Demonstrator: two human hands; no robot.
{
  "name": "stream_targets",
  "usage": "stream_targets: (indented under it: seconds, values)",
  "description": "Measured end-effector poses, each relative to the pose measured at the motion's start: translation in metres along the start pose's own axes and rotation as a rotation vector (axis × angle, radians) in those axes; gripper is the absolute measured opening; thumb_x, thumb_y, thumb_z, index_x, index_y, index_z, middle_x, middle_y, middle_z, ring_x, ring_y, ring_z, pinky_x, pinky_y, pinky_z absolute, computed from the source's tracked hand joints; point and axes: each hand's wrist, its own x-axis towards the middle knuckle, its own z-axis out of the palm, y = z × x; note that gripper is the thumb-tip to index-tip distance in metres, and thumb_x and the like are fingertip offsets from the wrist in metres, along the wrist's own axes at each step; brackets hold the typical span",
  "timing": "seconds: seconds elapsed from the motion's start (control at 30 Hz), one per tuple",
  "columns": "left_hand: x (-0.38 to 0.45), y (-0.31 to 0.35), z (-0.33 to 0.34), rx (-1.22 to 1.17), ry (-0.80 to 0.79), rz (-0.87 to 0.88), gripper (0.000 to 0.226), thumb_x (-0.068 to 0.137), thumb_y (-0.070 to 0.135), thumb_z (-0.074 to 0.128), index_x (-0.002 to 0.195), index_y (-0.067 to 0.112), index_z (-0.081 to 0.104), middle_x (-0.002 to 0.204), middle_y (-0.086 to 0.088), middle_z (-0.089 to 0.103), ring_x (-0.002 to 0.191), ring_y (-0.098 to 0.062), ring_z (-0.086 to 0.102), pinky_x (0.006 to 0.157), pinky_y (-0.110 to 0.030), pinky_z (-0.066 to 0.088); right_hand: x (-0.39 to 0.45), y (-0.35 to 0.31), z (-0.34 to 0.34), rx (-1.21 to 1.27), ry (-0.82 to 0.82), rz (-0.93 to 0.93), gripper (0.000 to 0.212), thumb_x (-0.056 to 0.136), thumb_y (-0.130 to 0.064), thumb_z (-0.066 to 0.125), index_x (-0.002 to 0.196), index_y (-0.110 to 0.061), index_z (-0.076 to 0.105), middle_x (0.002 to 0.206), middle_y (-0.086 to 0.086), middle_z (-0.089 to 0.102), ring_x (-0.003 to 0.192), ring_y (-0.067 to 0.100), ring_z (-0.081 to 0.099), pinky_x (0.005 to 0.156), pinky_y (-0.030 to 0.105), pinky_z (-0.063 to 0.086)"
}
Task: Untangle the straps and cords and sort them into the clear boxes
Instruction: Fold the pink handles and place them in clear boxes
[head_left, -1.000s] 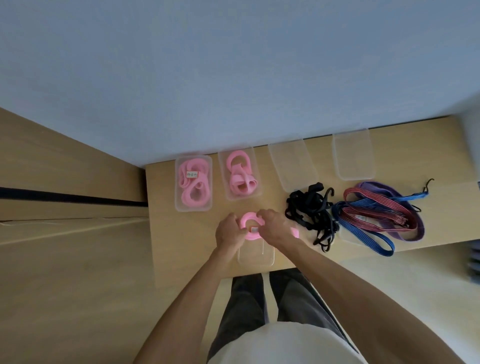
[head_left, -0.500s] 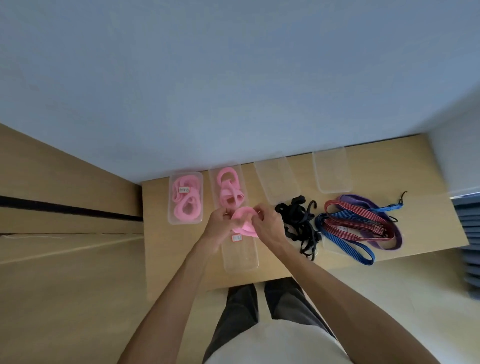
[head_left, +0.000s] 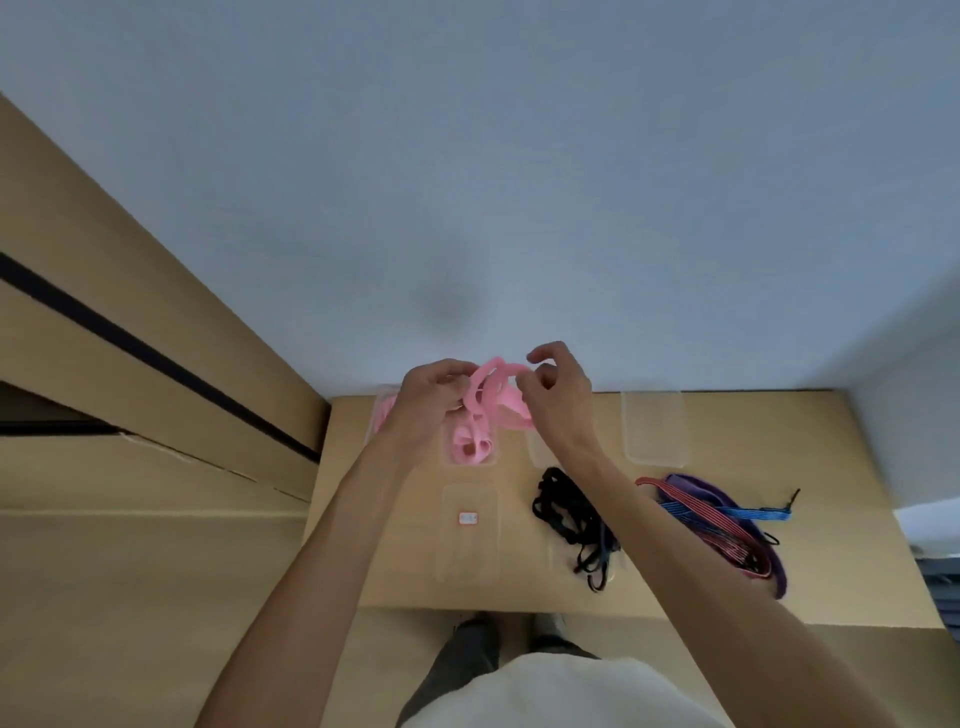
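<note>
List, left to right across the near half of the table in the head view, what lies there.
Clear plastic box with a small red-edged label → tangle of black cords → bundle of red, blue and purple straps.

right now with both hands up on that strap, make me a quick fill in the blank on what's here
1. Both hands, left hand and right hand, hold a ____ strap.
2. The black cords lie on the ____.
3. The clear box with the small label holds ____ straps.

Missing words: pink; table; no
</note>
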Motion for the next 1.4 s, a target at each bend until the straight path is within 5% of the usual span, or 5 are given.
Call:
stream_targets:
  seconds: [0.6,0.7,0.9,1.23,1.4]
  values:
    - [-0.041,0.034,-0.007,0.232,0.257,0.192,0.023,0.081,-0.002,0.066,0.071,0.017,0.057,0.072,-0.013,0.067,0.069,-0.028,0.068,0.063,-0.042,0.058,-0.021,-0.065,0.040,-0.064,-0.112,-0.121,0.030,0.088,-0.047,0.065,0.083,-0.021,0.077,0.085,-0.011,0.074,0.090,-0.002,0.065,0.081,0.015,0.046]
    - [-0.041,0.044,-0.022,0.032,0.250,0.145,0.019,0.078,-0.003,0.062,0.076,0.016,0.059,0.071,-0.006,0.064,0.063,-0.022,0.064,0.057,-0.032,0.055,-0.009,-0.071,0.044,-0.059,-0.162,-0.104,0.039,0.093,-0.034,0.062,0.073,0.000,0.066,0.060,-0.003,0.059,0.054,0.005,0.049,0.056,0.017,0.037]
    - [-0.037,0.064,-0.075,-0.397,0.291,0.153,0.030,0.070,-0.009,0.031,0.080,0.009,0.052,0.063,-0.004,0.048,0.055,-0.015,0.035,0.049,-0.025,0.028,0.004,-0.060,0.030,0.158,-0.163,0.056,0.025,0.094,-0.025,0.053,0.079,-0.016,0.070,0.079,-0.002,0.062,0.077,0.010,0.053,0.070,0.020,0.041]
    - [-0.027,0.019,-0.111,0.523,0.456,0.040,0.042,0.093,0.014,0.047,0.134,0.019,0.053,0.139,-0.007,0.051,0.104,-0.016,0.059,0.083,-0.031,0.048,-0.006,-0.080,0.067,0.419,-0.291,0.223,0.029,0.095,-0.027,0.045,0.079,-0.017,0.067,0.099,0.012,0.077,0.093,0.027,0.074,0.080,0.043,0.058]
    - [-0.038,0.004,-0.093,0.689,0.249,0.482,0.049,0.085,0.029,0.048,0.131,0.019,0.061,0.145,0.000,0.052,0.134,-0.013,0.045,0.111,-0.031,0.037,-0.009,-0.093,0.082,0.358,-0.248,0.208,0.027,0.097,-0.022,0.048,0.097,0.000,0.064,0.094,0.014,0.073,0.092,0.024,0.074,0.067,0.036,0.060]
